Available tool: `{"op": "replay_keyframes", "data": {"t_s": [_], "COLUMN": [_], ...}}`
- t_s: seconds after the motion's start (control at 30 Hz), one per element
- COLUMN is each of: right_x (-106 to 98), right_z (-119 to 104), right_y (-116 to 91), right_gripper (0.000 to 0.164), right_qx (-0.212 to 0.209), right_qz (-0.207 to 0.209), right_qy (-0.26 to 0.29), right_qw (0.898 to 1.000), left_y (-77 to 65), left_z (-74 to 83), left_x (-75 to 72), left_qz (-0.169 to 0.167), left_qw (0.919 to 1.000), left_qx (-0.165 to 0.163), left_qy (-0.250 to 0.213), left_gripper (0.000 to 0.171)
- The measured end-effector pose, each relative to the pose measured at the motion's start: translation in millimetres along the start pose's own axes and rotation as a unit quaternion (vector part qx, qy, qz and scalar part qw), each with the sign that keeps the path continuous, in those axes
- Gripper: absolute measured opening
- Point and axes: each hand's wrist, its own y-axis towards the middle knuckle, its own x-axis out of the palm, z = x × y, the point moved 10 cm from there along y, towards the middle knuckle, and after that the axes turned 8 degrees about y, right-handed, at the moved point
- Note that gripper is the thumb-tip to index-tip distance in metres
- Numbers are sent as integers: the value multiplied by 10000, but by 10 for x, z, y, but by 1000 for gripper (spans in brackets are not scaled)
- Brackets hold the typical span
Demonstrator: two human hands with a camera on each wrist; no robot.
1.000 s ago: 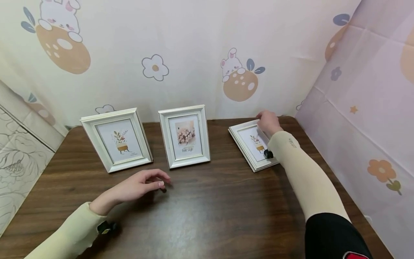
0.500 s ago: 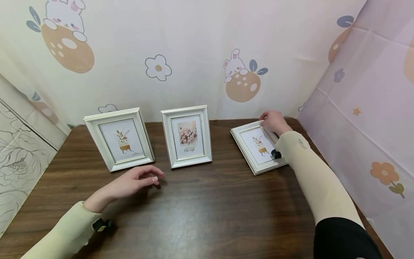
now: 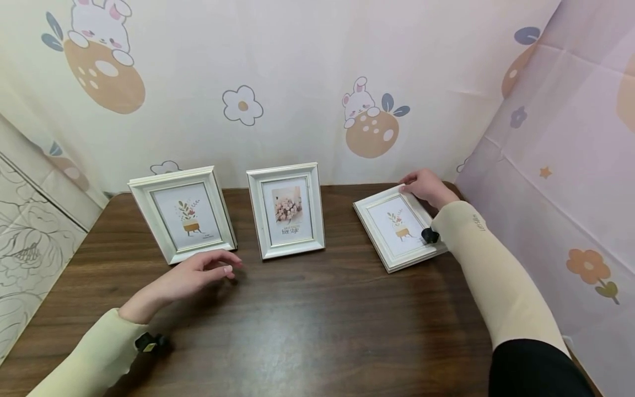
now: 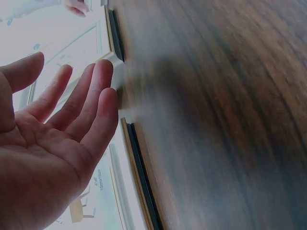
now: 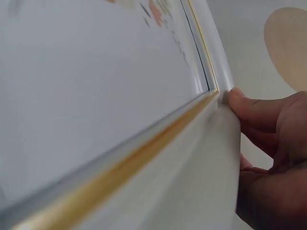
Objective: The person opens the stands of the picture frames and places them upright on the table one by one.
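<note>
In the head view, my right hand [image 3: 429, 187] holds the top right corner of a white picture frame [image 3: 367, 218] at the right of the table. This frame leans far back and shows a potted plant print. The right wrist view has the thumb [image 5: 254, 108] on the frame's front edge, with fingers behind the corner. My left hand [image 3: 190, 275] hovers above the table with loosely bent fingers and holds nothing. Near it stand two more white frames: the left picture frame [image 3: 173, 252] with a plant print, and the middle picture frame [image 3: 292, 251] with a flower photo.
The dark wooden table [image 3: 307, 331] meets a patterned cloth backdrop [image 3: 288, 127] at its back edge. Another patterned cloth [image 3: 560, 193] hangs along the right side. Small wrist cameras sit on both sleeves.
The right picture frame's near edge has come slightly towards me, with my right hand still at its top corner. My left hand has drawn back to the left.
</note>
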Motion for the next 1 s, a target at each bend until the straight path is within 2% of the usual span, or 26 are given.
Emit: {"op": "replay_keyframes", "data": {"t_s": [0.2, 0.33, 0.6, 0.7, 0.87, 1.0], "right_x": [21, 12, -45, -53, -70, -99], "right_z": [-49, -75, -115, -117, -122, -120], "right_y": [-66, -105, -148, -164, -203, -255], "right_gripper": [31, 28, 33, 33, 34, 37], "right_qx": [-96, -106, -205, -193, -209, -259], "right_qz": [-248, -283, -238, -206, -182, -192], "right_qy": [162, 70, 61, 177, 371, 404], "right_qw": [9995, 9995, 9995, 9994, 9989, 9987], "left_y": [-10, -21, -33, -46, -86, -110], "left_z": [-44, -38, -51, -43, 10, 15], "left_x": [-17, -26, -43, -78, -216, -318], "left_qz": [-17, -22, 38, 212, 736, 1069], "left_qw": [10000, 9999, 9999, 9997, 9971, 9939], "left_qx": [-74, -103, -93, -32, 179, 207], "left_qy": [-59, -79, -87, -103, -76, -173], "left_gripper": [27, 28, 29, 28, 23, 21]}}
